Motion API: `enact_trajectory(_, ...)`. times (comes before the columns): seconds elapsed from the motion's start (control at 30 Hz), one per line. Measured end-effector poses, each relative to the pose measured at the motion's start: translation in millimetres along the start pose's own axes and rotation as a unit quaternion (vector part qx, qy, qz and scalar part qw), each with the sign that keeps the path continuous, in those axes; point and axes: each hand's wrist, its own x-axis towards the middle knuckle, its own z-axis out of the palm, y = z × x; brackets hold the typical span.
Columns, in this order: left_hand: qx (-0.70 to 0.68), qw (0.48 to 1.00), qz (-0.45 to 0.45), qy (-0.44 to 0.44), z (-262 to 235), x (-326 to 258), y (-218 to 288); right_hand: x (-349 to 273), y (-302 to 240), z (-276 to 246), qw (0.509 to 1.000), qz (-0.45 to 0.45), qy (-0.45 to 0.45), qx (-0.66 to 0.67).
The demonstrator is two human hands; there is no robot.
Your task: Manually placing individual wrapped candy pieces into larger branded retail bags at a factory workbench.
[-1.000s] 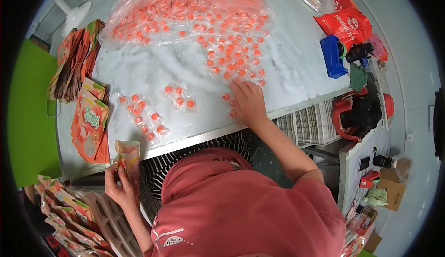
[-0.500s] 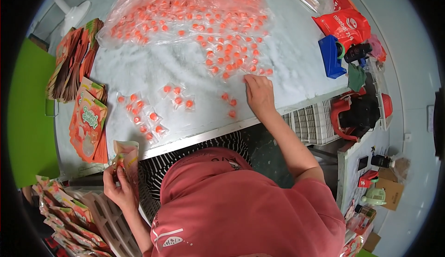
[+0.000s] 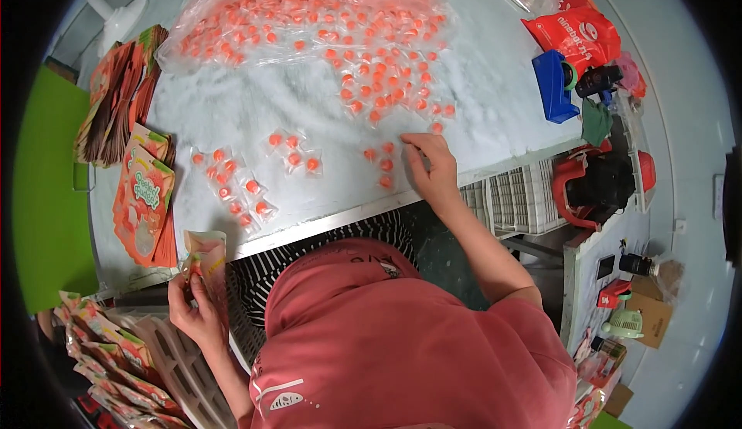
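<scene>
My left hand (image 3: 197,305) grips an orange-and-green pouch (image 3: 207,255) by its side at the table's front edge; its top stands open. My right hand (image 3: 434,170) rests low over the table, fingers bent and thumb apart from them, with nothing visible between them. Just left of its fingertips lies a small group of clear packets with round orange-red pieces (image 3: 386,165). Another single packet (image 3: 437,127) lies right behind the knuckles. Two more groups of packets, one small (image 3: 294,157) and one larger (image 3: 229,182), are spread toward the left.
A large clear plastic bag (image 3: 255,19) spills many such packets at the back. Stacked flat pouches (image 3: 143,197) stand at the left, with filled pouches (image 3: 116,344) in a crate below. At the right are a blue tape dispenser (image 3: 553,85), a red bag (image 3: 576,39) and a white crate (image 3: 518,197).
My right hand has drawn slightly left and nearer, and one more packet now lies in the group beside it. A packet behind the hand has come into sight. My left hand still holds the pouch.
</scene>
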Motion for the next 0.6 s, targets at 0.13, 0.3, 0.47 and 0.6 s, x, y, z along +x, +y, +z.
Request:
enact_trajectory(0.13,-0.006,1.000,-0.004,-0.006,0,1,2,-9,-4,1,0.998,-0.050,0.024,-0.008)
enact_trajectory(0.3,-0.004,1.000,-0.009,-0.005,-1,-2,0,-20,-8,5,0.999,-0.027,0.023,0.031)
enact_trajectory(0.47,-0.008,1.000,-0.019,-0.004,0,-2,-2,-24,-6,22,0.998,-0.053,-0.021,0.011)
enact_trajectory(0.6,-0.003,1.000,-0.016,0.001,-2,-3,-1,-12,-14,38,0.983,-0.118,-0.118,-0.079)
